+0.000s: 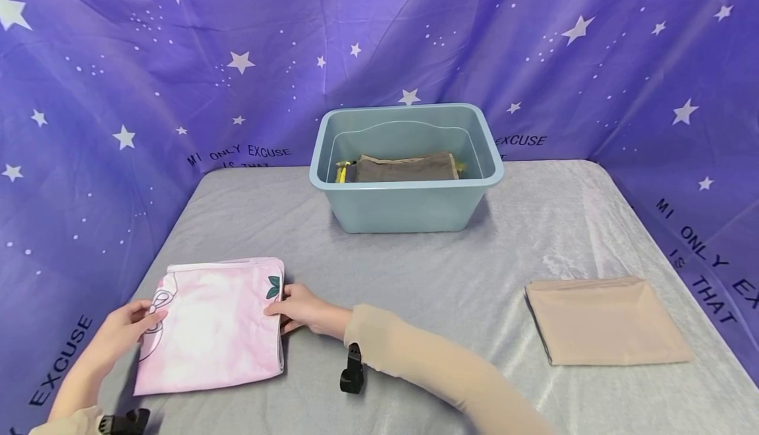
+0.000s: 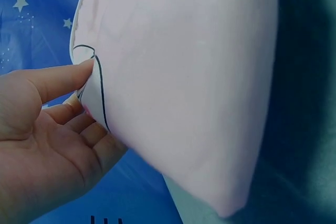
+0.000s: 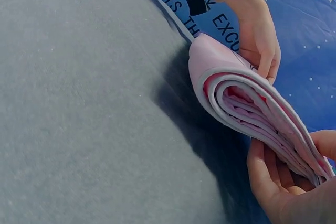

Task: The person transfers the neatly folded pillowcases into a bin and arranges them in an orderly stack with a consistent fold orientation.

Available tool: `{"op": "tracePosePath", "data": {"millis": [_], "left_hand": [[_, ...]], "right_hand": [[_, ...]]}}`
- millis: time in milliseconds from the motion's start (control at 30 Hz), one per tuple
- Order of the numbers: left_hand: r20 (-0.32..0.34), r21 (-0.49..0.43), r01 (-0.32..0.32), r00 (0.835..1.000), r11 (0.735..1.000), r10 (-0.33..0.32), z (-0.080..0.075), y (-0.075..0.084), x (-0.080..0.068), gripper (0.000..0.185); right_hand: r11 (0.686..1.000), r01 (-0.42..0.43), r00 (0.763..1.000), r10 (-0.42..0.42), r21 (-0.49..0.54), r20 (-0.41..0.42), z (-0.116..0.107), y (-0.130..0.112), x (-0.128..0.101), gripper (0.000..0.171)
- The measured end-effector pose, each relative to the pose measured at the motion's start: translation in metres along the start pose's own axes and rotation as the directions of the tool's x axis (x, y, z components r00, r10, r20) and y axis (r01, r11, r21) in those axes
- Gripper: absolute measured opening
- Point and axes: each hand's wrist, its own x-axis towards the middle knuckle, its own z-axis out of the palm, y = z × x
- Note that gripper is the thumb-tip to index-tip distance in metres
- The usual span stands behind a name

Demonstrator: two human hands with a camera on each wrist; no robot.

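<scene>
Head view, left to right: a person's left hand (image 1: 121,331), a black strap (image 1: 124,422) behind its wrist, grips the left edge of a folded pink cloth (image 1: 213,333). The thumb lies on top; the left wrist view shows the other fingers curled beneath, closed on the edge near a dark printed line. The pink cloth is held between both hands at the left part of the gray table (image 1: 433,303), its lower left corner pointed, a green leaf print (image 1: 273,287) near its upper right edge. At that edge the right hand (image 1: 308,310) pinches the fold, thumb above and fingers below. From the right wrist, the layers show end-on, curled one inside another, with a dark shadow on the table beside them. A second black strap (image 1: 352,370) hangs by the beige sleeve (image 1: 439,362) of the right arm. Farther back, near the middle of the table, stands a blue-gray tub (image 1: 409,207); inside lie a brown cloth (image 1: 409,169) and something yellow (image 1: 341,173), both partly hidden by the front rim. At far right, well apart from the hands, a folded tan cloth (image 1: 611,323) lies flat. Behind everything hangs a purple curtain (image 1: 356,13) with white stars and black lettering.
</scene>
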Motion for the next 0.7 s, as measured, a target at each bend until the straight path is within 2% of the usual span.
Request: {"op": "tracePosePath", "data": {"millis": [67,133,300,367,467,633,700], "left_hand": [[-0.011,-0.001,-0.007,1.0,1.0,0.007,0.003,-0.007,0.005,0.058],[-0.006,-0.018,-0.009,1.0,1.0,0.009,0.001,0.0,0.002,0.057],[0.049,-0.075,0.014,0.999,0.997,-0.011,-0.013,0.055,-0.021,0.052],[0.062,-0.087,0.016,0.998,0.996,-0.011,-0.017,0.071,-0.028,0.051],[0.041,-0.115,0.026,0.999,0.993,-0.021,-0.016,0.079,-0.03,0.046],[0.026,-0.15,-0.001,1.0,0.989,0.005,-0.017,0.09,-0.034,0.043],[0.035,-0.148,-0.032,0.999,0.988,0.037,-0.019,0.094,-0.036,0.045]], "right_hand": [[1.0,0.007,1.0,-0.007,-0.003,-0.001,-0.002,-0.002,-0.003,0.014],[1.0,0.015,1.0,-0.015,-0.003,0.006,-0.005,-0.003,-0.004,0.014],[0.999,0.033,0.999,-0.033,0.001,0.02,-0.011,-0.004,-0.005,0.016],[0.999,0.039,0.999,-0.039,0.0,0.023,-0.013,-0.005,-0.006,0.017],[0.999,0.047,0.999,-0.047,-0.009,0.021,-0.017,-0.008,-0.007,0.018],[0.998,0.067,0.998,-0.067,-0.008,0.02,-0.022,-0.012,-0.01,0.019],[0.997,0.077,0.997,-0.077,-0.002,0.021,-0.024,-0.014,-0.011,0.019]]}}
